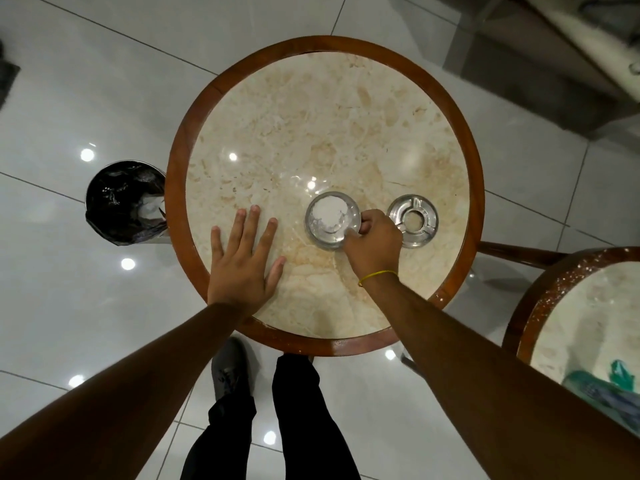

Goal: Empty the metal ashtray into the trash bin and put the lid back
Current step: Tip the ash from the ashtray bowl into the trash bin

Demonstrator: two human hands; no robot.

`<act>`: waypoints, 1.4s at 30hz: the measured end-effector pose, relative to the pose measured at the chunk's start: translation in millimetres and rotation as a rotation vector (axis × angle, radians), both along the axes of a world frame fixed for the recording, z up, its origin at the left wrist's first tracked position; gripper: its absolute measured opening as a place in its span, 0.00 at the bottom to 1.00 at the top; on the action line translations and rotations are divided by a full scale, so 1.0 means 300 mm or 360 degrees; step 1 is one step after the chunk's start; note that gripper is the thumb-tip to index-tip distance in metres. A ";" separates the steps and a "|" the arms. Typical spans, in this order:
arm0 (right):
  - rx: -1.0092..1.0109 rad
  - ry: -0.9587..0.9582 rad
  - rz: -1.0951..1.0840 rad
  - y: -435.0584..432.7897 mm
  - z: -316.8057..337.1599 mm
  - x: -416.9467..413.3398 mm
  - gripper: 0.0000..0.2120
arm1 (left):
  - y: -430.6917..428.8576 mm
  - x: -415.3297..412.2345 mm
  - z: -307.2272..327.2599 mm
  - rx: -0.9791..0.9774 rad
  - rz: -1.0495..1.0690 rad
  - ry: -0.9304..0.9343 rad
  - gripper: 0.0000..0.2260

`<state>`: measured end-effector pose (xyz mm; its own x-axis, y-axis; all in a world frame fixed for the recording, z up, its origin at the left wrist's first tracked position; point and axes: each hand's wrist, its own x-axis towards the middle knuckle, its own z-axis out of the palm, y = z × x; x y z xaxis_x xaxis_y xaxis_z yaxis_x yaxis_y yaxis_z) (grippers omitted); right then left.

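The metal ashtray bowl (329,220) stands on the round marble table (311,116), holding white ash or crumpled paper. My right hand (374,240) grips its right rim with thumb and fingers. The ashtray's metal lid (412,221), a ring with notches and a centre hole, lies flat on the table just right of that hand. My left hand (242,258) rests flat on the marble, fingers spread, left of the bowl. The trash bin (124,202), lined with a black bag and holding white paper, stands on the floor at the table's left edge.
The table has a raised brown wooden rim (176,188). A second round table (571,306) with a green and blue bag on it stands at lower right. Glossy white floor tiles surround everything. My legs and a shoe (230,368) are below the near table edge.
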<state>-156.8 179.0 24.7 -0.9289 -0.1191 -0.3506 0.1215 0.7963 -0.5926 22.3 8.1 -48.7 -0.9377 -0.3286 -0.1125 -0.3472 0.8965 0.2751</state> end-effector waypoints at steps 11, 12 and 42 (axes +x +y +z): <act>-0.0237 -0.0182 -0.0001 -0.173 0.061 -0.077 0.13 | 0.002 -0.002 0.012 -0.0007 0.0031 -0.0020 0.34; -0.0244 -0.0154 0.0048 -0.209 0.075 -0.089 0.13 | 0.001 -0.002 0.013 -0.0009 0.0036 -0.0023 0.34; -0.0149 0.0507 0.1945 -1.281 -0.046 0.285 0.14 | -0.001 0.018 -0.009 0.0069 0.0105 0.0117 0.31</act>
<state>-71.4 -205.4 11.1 -0.2377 -0.9683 -0.0763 -0.8191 0.2420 -0.5201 27.8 7.6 -51.5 -0.9204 -0.3864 -0.0596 -0.3826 0.8590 0.3402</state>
